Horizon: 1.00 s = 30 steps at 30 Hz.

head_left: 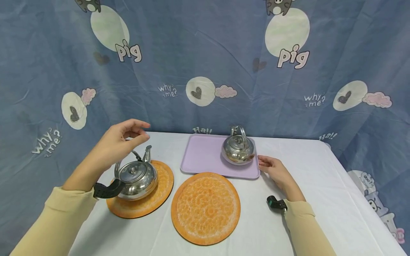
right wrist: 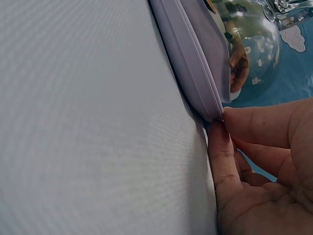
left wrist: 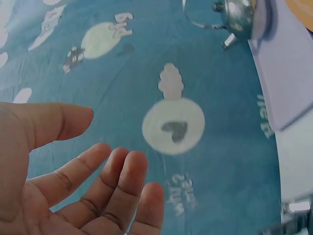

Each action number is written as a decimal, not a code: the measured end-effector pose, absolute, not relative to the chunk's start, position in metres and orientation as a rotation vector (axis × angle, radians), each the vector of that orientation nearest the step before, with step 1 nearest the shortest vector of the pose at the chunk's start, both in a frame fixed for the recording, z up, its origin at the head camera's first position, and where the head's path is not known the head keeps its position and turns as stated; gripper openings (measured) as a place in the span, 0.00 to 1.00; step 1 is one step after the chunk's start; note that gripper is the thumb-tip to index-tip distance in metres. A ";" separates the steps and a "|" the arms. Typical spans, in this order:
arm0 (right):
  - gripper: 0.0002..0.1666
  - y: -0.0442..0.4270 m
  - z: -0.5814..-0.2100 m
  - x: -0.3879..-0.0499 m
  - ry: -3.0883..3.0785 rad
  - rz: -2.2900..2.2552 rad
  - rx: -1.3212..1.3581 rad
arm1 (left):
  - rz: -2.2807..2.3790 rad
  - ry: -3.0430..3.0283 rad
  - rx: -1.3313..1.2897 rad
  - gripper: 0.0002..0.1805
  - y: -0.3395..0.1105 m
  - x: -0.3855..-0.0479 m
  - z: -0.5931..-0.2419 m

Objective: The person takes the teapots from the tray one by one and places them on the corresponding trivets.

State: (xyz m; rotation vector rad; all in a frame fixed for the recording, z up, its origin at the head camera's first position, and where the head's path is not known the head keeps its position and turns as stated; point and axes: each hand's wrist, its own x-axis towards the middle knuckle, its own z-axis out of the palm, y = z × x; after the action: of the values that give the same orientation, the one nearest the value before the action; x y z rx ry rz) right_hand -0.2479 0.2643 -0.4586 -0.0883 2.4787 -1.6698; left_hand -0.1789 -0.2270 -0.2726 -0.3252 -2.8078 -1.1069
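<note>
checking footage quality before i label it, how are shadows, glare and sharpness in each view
Head view: soft shadow on the white tablecloth beside the left sleeve, bright glints on the left kettle; left wrist view: bluish cast, the tray kettle soft and cut off; right wrist view: that kettle mirrors what looks like a hand, and dark shadow edges the tray.

Lilac, orange, loads of blue

Tray (head_left: 201, 156) is plain lilac, kettle (head_left: 236, 153) on it shiny silver, second kettle (head_left: 140, 183) front-left of it silver too. Round mats (head_left: 206, 209) in front of the tray: mottled orange. Cloth (head_left: 253, 217) under it: white. Curtain (head_left: 144, 92) behind it: blue with grey hearts, pink clouds and whitish "pig" lettering
</note>
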 end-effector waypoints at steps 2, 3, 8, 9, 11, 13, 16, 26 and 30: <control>0.33 0.265 -0.458 -0.248 2.482 -1.662 -0.087 | -1.139 -2.808 -0.347 0.21 -0.218 -0.182 -0.271; 0.33 0.265 -0.458 -0.248 2.485 -1.659 -0.086 | -1.150 -2.810 -0.357 0.21 -0.213 -0.184 -0.270; 0.33 0.264 -0.458 -0.249 2.487 -1.666 -0.078 | -1.222 -2.794 -0.394 0.21 -0.192 -0.196 -0.270; 0.33 0.263 -0.459 -0.250 2.485 -1.670 -0.075 | -1.235 -2.795 -0.398 0.21 -0.188 -0.198 -0.270; 0.33 0.263 -0.459 -0.250 2.482 -1.678 -0.066 | -1.273 -2.794 -0.408 0.20 -0.180 -0.203 -0.271; 0.33 0.264 -0.460 -0.250 2.483 -1.683 -0.071 | -1.303 -2.793 -0.416 0.20 -0.171 -0.207 -0.272; 0.33 0.265 -0.459 -0.249 2.481 -1.691 -0.079 | -1.344 -2.781 -0.445 0.20 -0.156 -0.215 -0.274; 0.32 0.267 -0.461 -0.249 2.474 -1.689 -0.071 | -1.514 -2.742 -0.492 0.20 -0.110 -0.239 -0.293; 0.32 0.267 -0.461 -0.250 2.487 -1.704 -0.091 | -1.548 -2.725 -0.494 0.19 -0.093 -0.245 -0.300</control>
State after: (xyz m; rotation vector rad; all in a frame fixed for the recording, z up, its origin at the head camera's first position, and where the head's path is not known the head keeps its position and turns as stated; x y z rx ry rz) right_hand -0.2501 0.2665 -0.4614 -0.0909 2.4871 -1.7038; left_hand -0.2454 -0.0930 -0.3002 -0.4938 -2.7250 -1.5481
